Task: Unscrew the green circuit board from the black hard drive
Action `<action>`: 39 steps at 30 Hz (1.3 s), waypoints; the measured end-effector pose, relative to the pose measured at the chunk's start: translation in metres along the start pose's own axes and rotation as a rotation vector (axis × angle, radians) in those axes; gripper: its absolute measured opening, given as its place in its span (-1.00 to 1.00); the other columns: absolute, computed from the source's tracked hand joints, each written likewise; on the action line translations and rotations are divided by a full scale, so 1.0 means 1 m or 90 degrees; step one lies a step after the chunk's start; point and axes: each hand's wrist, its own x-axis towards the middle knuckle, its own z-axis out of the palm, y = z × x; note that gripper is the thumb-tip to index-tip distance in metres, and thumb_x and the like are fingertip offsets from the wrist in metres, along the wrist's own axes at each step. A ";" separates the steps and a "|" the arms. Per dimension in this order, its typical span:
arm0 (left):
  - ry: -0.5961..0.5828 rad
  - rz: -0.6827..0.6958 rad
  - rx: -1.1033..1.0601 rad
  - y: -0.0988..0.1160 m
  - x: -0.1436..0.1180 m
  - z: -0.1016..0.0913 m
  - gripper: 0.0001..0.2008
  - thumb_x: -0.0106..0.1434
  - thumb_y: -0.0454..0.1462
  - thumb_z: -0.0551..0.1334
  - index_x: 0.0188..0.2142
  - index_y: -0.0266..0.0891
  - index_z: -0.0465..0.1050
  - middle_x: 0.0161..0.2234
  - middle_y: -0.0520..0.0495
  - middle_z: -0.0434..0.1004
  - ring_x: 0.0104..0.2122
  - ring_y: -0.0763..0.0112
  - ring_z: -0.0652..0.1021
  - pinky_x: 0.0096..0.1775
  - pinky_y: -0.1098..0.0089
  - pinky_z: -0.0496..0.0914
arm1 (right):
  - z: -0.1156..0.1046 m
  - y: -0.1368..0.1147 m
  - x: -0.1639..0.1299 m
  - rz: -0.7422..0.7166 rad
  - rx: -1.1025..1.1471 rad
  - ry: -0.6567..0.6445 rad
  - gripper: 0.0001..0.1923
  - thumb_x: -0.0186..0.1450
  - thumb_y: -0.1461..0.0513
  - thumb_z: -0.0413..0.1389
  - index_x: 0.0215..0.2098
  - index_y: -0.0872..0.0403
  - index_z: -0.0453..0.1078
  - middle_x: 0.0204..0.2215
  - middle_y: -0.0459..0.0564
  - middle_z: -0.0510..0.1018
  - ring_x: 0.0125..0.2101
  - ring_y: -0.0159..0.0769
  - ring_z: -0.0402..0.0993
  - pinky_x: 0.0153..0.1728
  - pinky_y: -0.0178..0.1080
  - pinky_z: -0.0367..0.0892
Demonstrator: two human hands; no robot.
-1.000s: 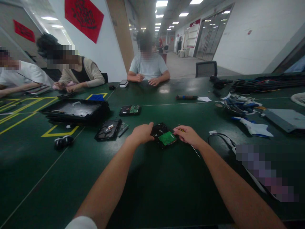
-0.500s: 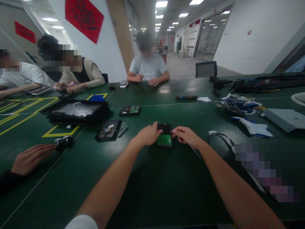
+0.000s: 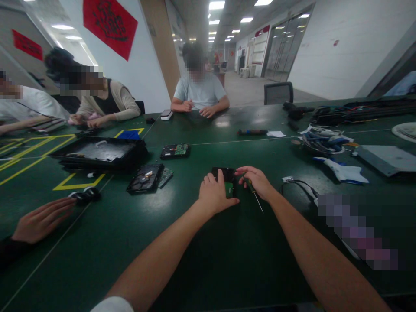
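A hard drive [image 3: 229, 189] with a green circuit board and a black casing lies on the table in front of me. My left hand [image 3: 214, 190] rests across its left and middle part, thumb and index finger spread apart, hiding much of the board. Just right of the drive, my right hand [image 3: 256, 180] is closed around a small screwdriver [image 3: 258, 200]. Its yellow-and-dark handle sits in the fingers, and the thin metal shaft points down and to the right, away from the drive. The right fingertips are close to the drive's upper right corner.
Left of the drive are another hard drive [image 3: 175, 151], a black drive casing [image 3: 145, 178], a loose circuit board [image 3: 165, 177] and a black tray [image 3: 97, 151]. A co-worker's hand [image 3: 43, 219] touches a black object. Cables [image 3: 323, 139] and a metal box [image 3: 388, 159] are at right.
My left hand has moved right from the drive's left edge to over the board, its fingers spreading. The screwdriver has turned in my right hand, its handle now showing.
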 end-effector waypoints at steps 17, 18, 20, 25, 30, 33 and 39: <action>-0.030 0.092 0.003 -0.018 0.009 -0.002 0.03 0.15 0.12 0.28 0.45 -0.29 -0.06 0.45 -0.51 -0.07 0.32 -0.48 0.23 0.21 -0.18 0.24 | -0.010 0.020 0.010 -0.093 -0.088 0.104 -0.70 0.23 0.23 0.22 -0.06 0.04 0.51 -0.10 0.05 0.63 -0.37 -0.34 0.59 -0.46 -0.31 0.46; -0.034 0.095 0.001 -0.019 0.009 -0.002 0.02 0.16 0.12 0.27 0.45 -0.27 -0.06 0.46 -0.49 -0.09 0.32 -0.49 0.22 0.21 -0.18 0.24 | -0.010 0.019 0.010 -0.092 -0.089 0.106 -0.70 0.23 0.23 0.22 -0.06 0.04 0.51 -0.10 0.05 0.64 -0.37 -0.34 0.59 -0.47 -0.31 0.46; -0.044 0.104 -0.004 -0.021 0.009 -0.001 0.00 0.19 0.14 0.24 0.46 -0.24 -0.06 0.48 -0.45 -0.14 0.34 -0.50 0.20 0.22 -0.19 0.22 | -0.010 0.019 0.010 -0.089 -0.089 0.109 -0.71 0.23 0.23 0.22 -0.06 0.04 0.51 -0.10 0.05 0.64 -0.38 -0.34 0.59 -0.47 -0.32 0.45; -0.089 0.113 -0.016 -0.027 0.009 0.002 -0.02 0.25 0.18 0.17 0.49 -0.20 -0.13 0.51 -0.40 -0.32 0.40 -0.53 0.06 0.26 -0.23 0.15 | -0.010 0.019 0.010 -0.088 -0.090 0.111 -0.71 0.23 0.21 0.22 -0.06 0.04 0.52 -0.09 0.05 0.63 -0.37 -0.34 0.59 -0.48 -0.32 0.46; -0.132 0.107 -0.019 -0.028 0.010 0.000 0.02 0.24 0.24 0.15 0.50 -0.15 -0.18 0.53 -0.35 -0.43 0.42 -0.52 -0.02 0.28 -0.24 0.12 | -0.010 0.021 0.011 -0.085 -0.089 0.112 -0.71 0.23 0.20 0.22 -0.07 0.04 0.52 -0.10 0.05 0.63 -0.37 -0.34 0.59 -0.48 -0.32 0.46; -0.147 0.100 -0.012 -0.028 0.010 -0.001 0.05 0.23 0.28 0.14 0.51 -0.12 -0.23 0.53 -0.32 -0.48 0.43 -0.52 -0.06 0.29 -0.25 0.09 | -0.009 0.020 0.010 -0.088 -0.083 0.117 -0.73 0.23 0.20 0.23 -0.09 0.04 0.52 -0.11 0.05 0.63 -0.38 -0.35 0.58 -0.49 -0.33 0.45; -0.174 0.094 -0.003 -0.027 0.010 -0.001 0.09 0.22 0.32 0.13 0.51 -0.05 -0.31 0.53 -0.27 -0.55 0.45 -0.49 -0.11 0.31 -0.25 0.05 | -0.007 0.016 0.008 -0.077 -0.083 0.119 -0.73 0.23 0.22 0.22 -0.09 0.04 0.52 -0.11 0.06 0.63 -0.37 -0.34 0.58 -0.47 -0.31 0.47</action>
